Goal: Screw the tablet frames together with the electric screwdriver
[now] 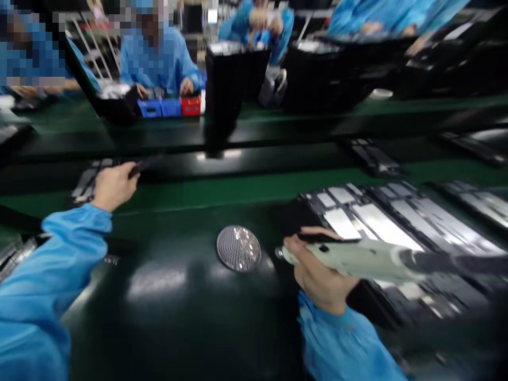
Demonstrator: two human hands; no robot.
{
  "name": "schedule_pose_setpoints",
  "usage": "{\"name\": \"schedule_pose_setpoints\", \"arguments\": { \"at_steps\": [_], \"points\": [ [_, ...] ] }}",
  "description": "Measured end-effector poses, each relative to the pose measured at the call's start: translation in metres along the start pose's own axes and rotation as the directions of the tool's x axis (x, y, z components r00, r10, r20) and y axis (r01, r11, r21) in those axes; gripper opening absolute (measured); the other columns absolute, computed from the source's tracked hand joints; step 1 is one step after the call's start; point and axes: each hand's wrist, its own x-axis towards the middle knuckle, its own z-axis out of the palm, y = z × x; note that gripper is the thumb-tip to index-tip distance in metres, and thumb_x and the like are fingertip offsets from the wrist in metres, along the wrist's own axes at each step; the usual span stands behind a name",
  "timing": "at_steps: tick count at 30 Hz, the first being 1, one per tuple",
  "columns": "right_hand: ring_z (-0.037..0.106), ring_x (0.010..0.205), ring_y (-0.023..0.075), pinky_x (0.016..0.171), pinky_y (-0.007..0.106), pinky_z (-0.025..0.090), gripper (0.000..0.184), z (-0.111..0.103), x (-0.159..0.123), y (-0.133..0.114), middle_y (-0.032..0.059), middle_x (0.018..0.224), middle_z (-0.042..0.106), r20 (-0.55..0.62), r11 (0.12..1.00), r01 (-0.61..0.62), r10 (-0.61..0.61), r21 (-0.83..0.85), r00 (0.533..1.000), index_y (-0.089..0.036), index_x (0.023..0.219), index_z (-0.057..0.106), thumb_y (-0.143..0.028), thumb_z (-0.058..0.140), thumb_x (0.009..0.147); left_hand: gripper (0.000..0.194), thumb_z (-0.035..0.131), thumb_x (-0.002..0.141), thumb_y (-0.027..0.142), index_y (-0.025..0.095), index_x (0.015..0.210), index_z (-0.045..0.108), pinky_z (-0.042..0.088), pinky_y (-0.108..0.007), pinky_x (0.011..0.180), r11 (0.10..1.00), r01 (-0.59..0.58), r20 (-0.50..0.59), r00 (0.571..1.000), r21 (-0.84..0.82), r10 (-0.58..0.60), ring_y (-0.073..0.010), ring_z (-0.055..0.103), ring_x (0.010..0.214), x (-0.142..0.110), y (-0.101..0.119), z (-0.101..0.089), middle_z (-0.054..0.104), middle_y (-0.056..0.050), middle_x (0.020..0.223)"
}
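My left hand (115,186) is closed, its fingers pinching a dark, thin, flat piece (147,164) blurred by motion. Right beside that hand, partly behind it, lies a flat device assembly (88,180) with silvery panels. My right hand (323,278) wraps round a pale green electric screwdriver (365,259), held level with its tip to the left. Just left of the tip sits a round metal dish (238,248) with a dimpled surface and small shiny bits, too small to name. Device assemblies (345,211) with silver panels lie under and behind the screwdriver.
More assemblies (373,157) lie along the green line beyond my bench. A dark raised ledge (262,127) crosses the view. Behind it stand tall black stacks (224,84), blue bins (151,108) and a red bin (191,105). Several co-workers in blue smocks (159,58) work there.
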Motion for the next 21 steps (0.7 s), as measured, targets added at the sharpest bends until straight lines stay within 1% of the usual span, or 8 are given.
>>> {"name": "schedule_pose_setpoints", "arguments": {
  "at_steps": [2, 3, 5, 7, 10, 12, 16, 21],
  "points": [
    [0.064, 0.059, 0.0167, 0.069, 0.04, 0.06, 0.024, 0.002, 0.001, -0.002, -0.0016, 0.069, 0.064, 0.026, 1.0, -0.012, 0.011, 0.027, 1.0, -0.018, 0.094, 0.069, -0.024, 0.08, 0.073, 0.045, 0.043, 0.1, 0.036, 0.021, 0.14, 0.056, 0.055, -0.046, 0.093, 0.997, -0.07, -0.083, 0.994, -0.045, 0.066, -0.0332, 0.069, 0.112, -0.048, 0.01, -0.015, 0.072, -0.012, 0.121],
    [0.064, 0.061, 0.0166, 0.07, 0.04, 0.06, 0.025, 0.004, 0.001, -0.002, -0.002, 0.069, 0.063, 0.042, 0.999, -0.014, 0.012, 0.048, 0.999, -0.018, 0.093, 0.068, -0.024, 0.08, 0.073, 0.044, 0.048, 0.098, 0.033, 0.022, 0.139, 0.058, 0.057, -0.045, 0.09, 0.973, -0.222, -0.223, 0.953, -0.063, 0.203, -0.0324, 0.071, 0.107, -0.078, 0.014, -0.021, 0.074, -0.01, 0.117],
    [0.063, 0.062, 0.0162, 0.07, 0.04, 0.06, 0.025, 0.01, 0.002, -0.001, -0.0028, 0.07, 0.061, 0.083, 0.994, -0.021, 0.012, 0.106, 0.996, -0.02, 0.094, 0.067, -0.022, 0.079, 0.072, 0.06, 0.056, 0.093, 0.023, 0.024, 0.151, 0.046, 0.056, -0.045, 0.101, 0.83, -0.552, -0.408, 0.779, -0.087, 0.475, -0.0312, 0.069, 0.116, -0.142, 0.02, -0.027, 0.072, -0.01, 0.124],
    [0.063, 0.064, 0.016, 0.069, 0.039, 0.059, 0.025, 0.017, 0.002, -0.001, -0.0035, 0.071, 0.06, 0.136, 0.982, -0.038, 0.013, 0.184, 0.991, -0.022, 0.096, 0.067, -0.019, 0.078, 0.074, 0.07, 0.056, 0.091, 0.013, 0.017, 0.158, 0.035, 0.049, -0.048, 0.112, 0.717, -0.687, -0.408, 0.692, -0.117, 0.596, -0.0328, 0.061, 0.129, -0.204, 0.027, -0.024, 0.07, -0.012, 0.13],
    [0.065, 0.067, 0.0165, 0.071, 0.038, 0.059, 0.025, 0.027, -0.002, -0.002, -0.0038, 0.072, 0.059, 0.219, 0.963, -0.088, 0.031, 0.256, 0.975, -0.023, 0.098, 0.066, -0.016, 0.075, 0.077, 0.06, 0.053, 0.09, 0.007, 0.009, 0.149, 0.046, 0.043, -0.054, 0.116, 0.669, -0.704, -0.304, 0.708, -0.237, 0.637, -0.0384, 0.051, 0.138, -0.277, 0.044, -0.008, 0.063, -0.017, 0.138],
    [0.065, 0.069, 0.017, 0.073, 0.04, 0.059, 0.024, 0.032, -0.007, -0.002, -0.0037, 0.072, 0.059, 0.266, 0.96, -0.127, 0.058, 0.251, 0.962, -0.024, 0.098, 0.065, -0.016, 0.074, 0.077, 0.043, 0.052, 0.094, 0.012, 0.011, 0.136, 0.059, 0.043, -0.055, 0.116, 0.654, -0.668, -0.243, 0.741, -0.353, 0.626, -0.0388, 0.052, 0.137, -0.303, 0.056, 0.0, 0.063, -0.015, 0.14],
    [0.063, 0.067, 0.0155, 0.071, 0.038, 0.058, 0.023, 0.038, -0.021, -0.001, -0.0038, 0.072, 0.059, 0.341, 0.939, -0.194, 0.09, 0.284, 0.936, -0.025, 0.096, 0.067, -0.016, 0.074, 0.076, 0.03, 0.055, 0.098, 0.022, 0.017, 0.125, 0.066, 0.047, -0.051, 0.116, 0.64, -0.601, -0.166, 0.778, -0.478, 0.606, -0.0317, 0.056, 0.134, -0.292, 0.055, 0.008, 0.063, -0.011, 0.139],
    [0.062, 0.069, 0.0174, 0.072, 0.041, 0.058, 0.022, 0.044, -0.036, 0.003, -0.0019, 0.073, 0.06, 0.376, 0.938, -0.241, 0.135, 0.251, 0.917, -0.024, 0.095, 0.066, -0.023, 0.075, 0.075, 0.028, 0.063, 0.093, 0.025, 0.01, 0.115, 0.067, 0.046, -0.055, 0.116, 0.816, -0.466, -0.257, 0.882, -0.341, 0.396, -0.0374, 0.051, 0.139, -0.203, -0.003, 0.038, 0.062, -0.022, 0.135]
  ]
}}
